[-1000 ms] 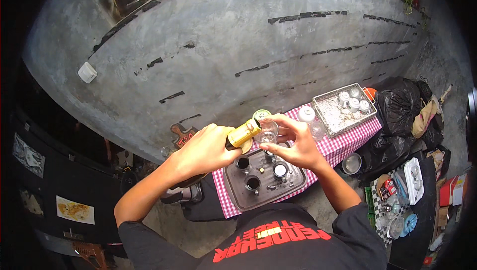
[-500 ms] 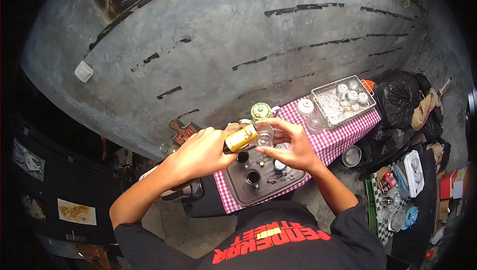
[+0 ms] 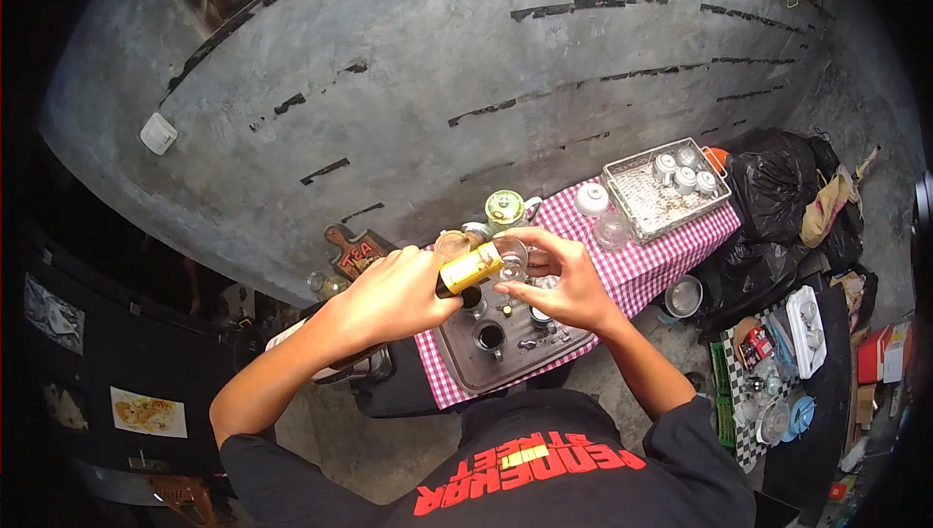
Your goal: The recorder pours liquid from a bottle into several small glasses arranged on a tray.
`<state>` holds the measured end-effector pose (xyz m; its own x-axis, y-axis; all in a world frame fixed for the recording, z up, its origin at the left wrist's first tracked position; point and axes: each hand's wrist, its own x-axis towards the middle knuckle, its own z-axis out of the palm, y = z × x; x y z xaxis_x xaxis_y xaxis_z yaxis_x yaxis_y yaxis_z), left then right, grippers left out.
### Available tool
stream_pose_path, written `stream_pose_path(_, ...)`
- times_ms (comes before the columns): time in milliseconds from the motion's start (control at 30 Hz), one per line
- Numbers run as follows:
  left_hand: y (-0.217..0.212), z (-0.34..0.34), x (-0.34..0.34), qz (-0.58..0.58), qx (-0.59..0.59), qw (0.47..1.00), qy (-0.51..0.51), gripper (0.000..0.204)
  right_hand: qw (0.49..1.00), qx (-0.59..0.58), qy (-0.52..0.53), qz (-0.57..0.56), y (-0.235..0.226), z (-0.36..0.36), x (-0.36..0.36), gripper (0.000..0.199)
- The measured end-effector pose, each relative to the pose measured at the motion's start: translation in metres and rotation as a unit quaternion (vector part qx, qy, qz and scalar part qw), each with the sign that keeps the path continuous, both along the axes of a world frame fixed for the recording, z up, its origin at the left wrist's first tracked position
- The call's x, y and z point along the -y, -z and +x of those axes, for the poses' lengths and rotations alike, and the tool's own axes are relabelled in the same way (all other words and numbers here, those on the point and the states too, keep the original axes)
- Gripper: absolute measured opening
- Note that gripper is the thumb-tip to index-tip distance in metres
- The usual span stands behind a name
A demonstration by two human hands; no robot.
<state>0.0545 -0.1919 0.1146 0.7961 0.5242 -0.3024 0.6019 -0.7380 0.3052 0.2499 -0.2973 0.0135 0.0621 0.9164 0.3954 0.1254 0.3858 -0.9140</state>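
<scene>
Tilting a yellow-labelled dark bottle [image 3: 468, 271] in closed left hand [image 3: 389, 297], right hand [image 3: 562, 280] gripping small clear glass [image 3: 512, 258], above grey metal tray [image 3: 466, 365].

Yellow-labelled dark bottle [image 3: 469, 269]: small, cylindrical, lying nearly on its side in the air, base buried in the left hand [image 3: 394, 293], mouth end pointing right and tipped toward the glass. Label bright yellow, wrapping most of the visible body; dark neck end showing at the lower left of the label.

Small clear drinking glass [image 3: 512, 258]: transparent, held roughly upright, rim just beside the bottle's mouth; contents too small to tell. Right hand [image 3: 564, 285] cups it from the right, fingers curled around the wall.

Both held above the grey metal tray [image 3: 465, 368], clear of its surface
</scene>
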Motion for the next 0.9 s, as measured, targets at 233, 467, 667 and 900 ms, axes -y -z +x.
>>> stream_pose_path(233, 0.004, -0.003, 0.003, -0.004, 0.021, 1.000, -0.003, 0.026, 1.000, -0.004, 0.004, 0.007, 0.003, -0.002, 0.000, 0.053)
stream_pose_path(467, 0.003, -0.003, 0.003, -0.007, 0.028, 1.000, -0.004, 0.025, 1.000, 0.023, 0.008, -0.008, 0.004, -0.001, 0.003, 0.056)
stream_pose_path(667, 0.003, -0.002, 0.002, 0.000, 0.008, 1.000, 0.000, 0.024, 0.999, 0.032, 0.013, -0.025, 0.006, -0.001, 0.002, 0.057)
stream_pose_path(900, 0.010, 0.000, -0.004, -0.005, -0.005, 1.000, 0.012, 0.024, 0.999, 0.031, 0.010, -0.022, 0.013, 0.001, -0.002, 0.058)
